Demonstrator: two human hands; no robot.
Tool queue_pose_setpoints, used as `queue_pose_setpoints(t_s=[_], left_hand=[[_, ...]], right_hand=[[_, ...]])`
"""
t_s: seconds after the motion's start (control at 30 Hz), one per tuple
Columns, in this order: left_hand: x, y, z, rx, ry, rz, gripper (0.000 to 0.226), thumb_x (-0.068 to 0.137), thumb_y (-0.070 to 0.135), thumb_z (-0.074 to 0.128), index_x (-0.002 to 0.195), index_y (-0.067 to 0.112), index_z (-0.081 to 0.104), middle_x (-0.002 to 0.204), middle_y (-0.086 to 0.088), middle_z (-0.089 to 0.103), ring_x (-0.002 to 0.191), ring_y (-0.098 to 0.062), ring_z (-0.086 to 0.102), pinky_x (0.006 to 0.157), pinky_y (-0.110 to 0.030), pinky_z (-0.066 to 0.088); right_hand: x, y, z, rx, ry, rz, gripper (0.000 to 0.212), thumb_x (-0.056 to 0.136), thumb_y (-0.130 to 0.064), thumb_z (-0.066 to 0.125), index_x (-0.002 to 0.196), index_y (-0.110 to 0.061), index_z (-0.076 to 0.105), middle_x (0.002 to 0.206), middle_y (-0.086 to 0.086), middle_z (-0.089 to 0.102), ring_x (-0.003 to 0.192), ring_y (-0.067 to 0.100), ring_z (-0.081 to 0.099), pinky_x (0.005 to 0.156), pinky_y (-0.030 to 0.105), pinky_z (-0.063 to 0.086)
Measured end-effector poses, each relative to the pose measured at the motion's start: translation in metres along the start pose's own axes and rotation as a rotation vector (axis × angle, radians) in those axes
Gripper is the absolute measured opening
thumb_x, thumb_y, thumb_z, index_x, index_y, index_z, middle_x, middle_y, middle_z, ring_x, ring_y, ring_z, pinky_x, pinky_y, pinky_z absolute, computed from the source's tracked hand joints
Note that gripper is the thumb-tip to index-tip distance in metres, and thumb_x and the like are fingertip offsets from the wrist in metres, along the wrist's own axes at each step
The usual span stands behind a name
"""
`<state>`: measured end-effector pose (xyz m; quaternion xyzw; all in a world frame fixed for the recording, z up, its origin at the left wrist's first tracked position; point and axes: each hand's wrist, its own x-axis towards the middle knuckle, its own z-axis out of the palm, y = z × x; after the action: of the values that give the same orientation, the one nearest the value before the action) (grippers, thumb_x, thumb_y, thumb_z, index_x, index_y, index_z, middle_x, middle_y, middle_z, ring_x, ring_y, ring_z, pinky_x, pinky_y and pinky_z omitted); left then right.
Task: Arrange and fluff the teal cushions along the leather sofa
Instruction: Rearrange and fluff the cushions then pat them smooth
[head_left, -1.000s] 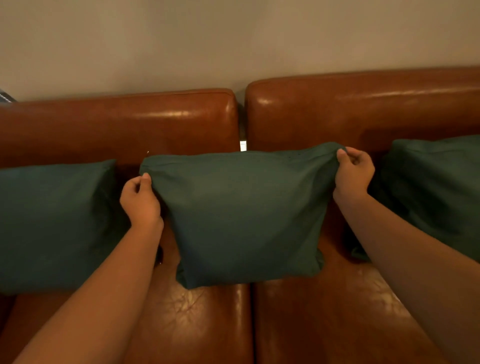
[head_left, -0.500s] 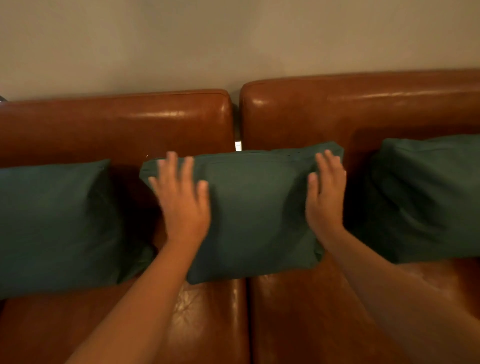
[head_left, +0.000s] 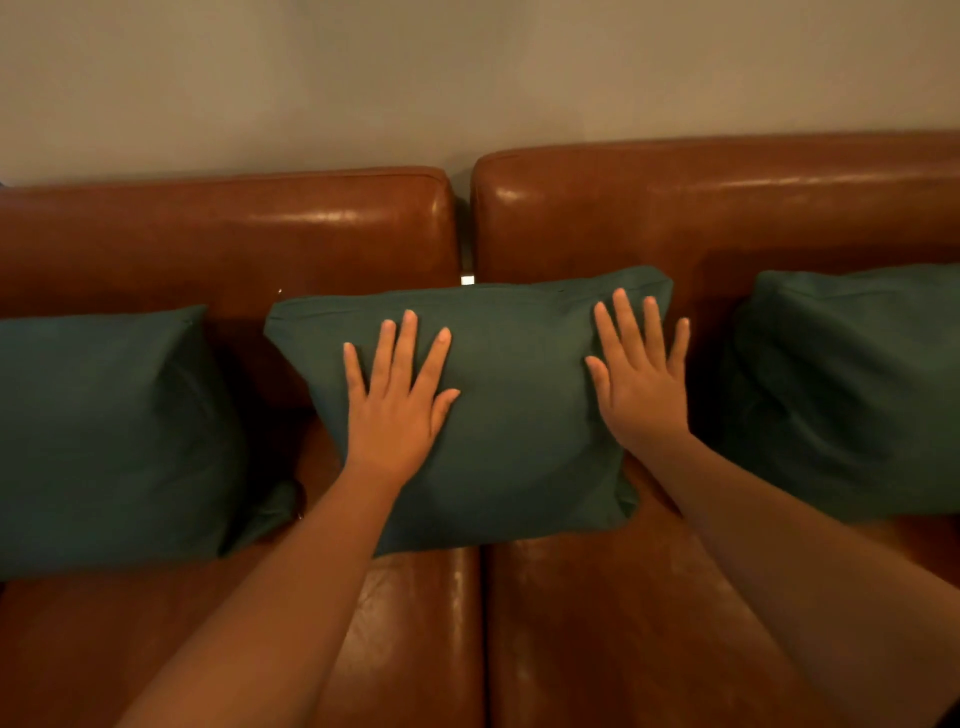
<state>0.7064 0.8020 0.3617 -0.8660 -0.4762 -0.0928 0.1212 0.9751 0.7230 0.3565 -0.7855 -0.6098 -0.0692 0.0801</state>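
Three teal cushions lean against the back of a brown leather sofa (head_left: 337, 228). The middle cushion (head_left: 514, 431) stands over the seam between the two seat sections. My left hand (head_left: 395, 405) presses flat on its front, fingers straight and spread. My right hand (head_left: 641, 379) presses flat on its right part, fingers straight, near the cushion's right edge. The left cushion (head_left: 104, 436) and the right cushion (head_left: 852, 384) stand apart from my hands, one on each side.
A plain beige wall (head_left: 467, 73) rises behind the sofa. A narrow gap (head_left: 465, 249) splits the two backrests. Bare leather seat (head_left: 597, 634) lies in front of the cushions, under my forearms.
My hands let go of the middle cushion's top corners and now lie flat on its front. The left hand slid rightward onto the cushion's face; the cushion settled against the backrest.
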Motion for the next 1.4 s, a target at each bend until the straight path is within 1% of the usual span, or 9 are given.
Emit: queue_pose_setpoints(t_s=[0.2, 0.43, 0.73, 0.83, 0.93, 1.0, 1.1, 1.27, 1.4], left_hand=[[-0.006, -0.033, -0.022, -0.128, -0.001, -0.276, 0.057, 0.098, 0.045, 0.026, 0.149, 0.02, 0.024, 0.156, -0.019, 0.015, 0.145, -0.034, 0.008, 0.112, -0.06, 0.003], [-0.028, -0.03, -0.051, -0.206, -0.026, -0.177, 0.055, 0.098, 0.047, 0.024, 0.146, 0.021, 0.03, 0.155, -0.015, 0.022, 0.144, -0.029, 0.015, 0.114, -0.055, 0.012], [-0.059, -0.185, -0.065, -0.096, -0.098, -0.206, 0.056, 0.098, 0.049, 0.017, 0.148, 0.025, 0.025, 0.157, -0.013, 0.018, 0.146, -0.03, 0.01, 0.114, -0.058, 0.013], [-0.069, -0.254, -0.067, -0.064, -0.079, -0.192, 0.056, 0.097, 0.047, 0.023, 0.147, 0.024, 0.025, 0.156, -0.014, 0.019, 0.145, -0.032, 0.011, 0.114, -0.058, 0.011], [-0.084, -0.327, -0.066, -0.09, -0.055, -0.263, 0.055, 0.096, 0.045, 0.029, 0.146, 0.022, 0.031, 0.156, -0.016, 0.02, 0.145, -0.035, 0.012, 0.113, -0.057, 0.008], [-0.095, -0.379, -0.063, -0.111, -0.05, -0.357, 0.055, 0.095, 0.043, 0.032, 0.145, 0.019, 0.034, 0.155, -0.018, 0.02, 0.143, -0.039, 0.014, 0.112, -0.059, 0.01], [-0.108, -0.453, -0.056, -0.194, -0.017, -0.609, 0.054, 0.096, 0.037, 0.042, 0.145, 0.014, 0.034, 0.154, -0.022, 0.019, 0.141, -0.044, 0.015, 0.11, -0.063, 0.014], [-0.116, -0.53, -0.049, -0.586, 0.05, -1.095, 0.058, 0.099, 0.034, 0.041, 0.147, 0.005, 0.025, 0.153, -0.022, 0.024, 0.141, -0.036, 0.022, 0.116, -0.043, 0.018], [-0.112, -0.554, -0.031, -0.893, 0.118, -1.271, 0.045, 0.096, 0.038, 0.048, 0.126, 0.006, 0.057, 0.126, -0.018, 0.058, 0.118, -0.032, 0.054, 0.101, -0.04, 0.041]], right_hand=[[-0.005, 0.012, -0.017, 0.102, 0.035, 0.156, 0.056, 0.1, -0.04, 0.023, 0.151, -0.017, 0.02, 0.16, 0.004, 0.01, 0.147, 0.028, 0.001, 0.115, 0.056, -0.003], [-0.011, -0.043, -0.044, 0.434, -0.003, -0.038, 0.054, 0.1, -0.041, 0.023, 0.151, -0.024, 0.017, 0.159, -0.003, 0.0, 0.147, 0.019, -0.01, 0.119, 0.046, -0.005], [0.025, -0.21, -0.073, 0.754, -0.048, -0.252, 0.052, 0.1, -0.037, 0.029, 0.149, -0.022, 0.023, 0.159, -0.006, 0.007, 0.147, 0.01, -0.006, 0.12, 0.044, 0.01], [0.024, -0.287, -0.073, 0.876, -0.067, -0.252, 0.051, 0.101, -0.034, 0.035, 0.149, -0.022, 0.024, 0.159, -0.009, 0.009, 0.147, 0.007, -0.003, 0.119, 0.029, 0.008], [0.017, -0.359, -0.065, 0.981, -0.142, -0.149, 0.055, 0.1, -0.031, 0.043, 0.149, -0.028, 0.018, 0.157, -0.016, 0.007, 0.145, -0.001, -0.002, 0.112, 0.009, 0.002], [0.018, -0.396, -0.057, 1.034, -0.187, -0.002, 0.062, 0.098, -0.032, 0.049, 0.15, -0.029, 0.015, 0.157, -0.016, 0.008, 0.143, -0.004, 0.001, 0.11, 0.008, 0.004], [0.03, -0.43, -0.042, 1.157, -0.276, 0.259, 0.076, 0.093, -0.031, 0.058, 0.152, -0.025, 0.009, 0.159, -0.007, 0.012, 0.144, 0.006, 0.009, 0.117, 0.026, 0.012], [0.056, -0.45, -0.028, 1.641, -0.415, 0.636, 0.095, 0.085, -0.031, 0.068, 0.152, -0.03, 0.0, 0.158, 0.001, 0.019, 0.142, 0.023, 0.028, 0.113, 0.047, 0.031], [0.07, -0.453, -0.022, 1.723, -0.448, 0.718, 0.09, 0.079, -0.035, 0.072, 0.15, -0.031, 0.019, 0.15, 0.001, 0.036, 0.129, 0.026, 0.046, 0.106, 0.049, 0.041]])
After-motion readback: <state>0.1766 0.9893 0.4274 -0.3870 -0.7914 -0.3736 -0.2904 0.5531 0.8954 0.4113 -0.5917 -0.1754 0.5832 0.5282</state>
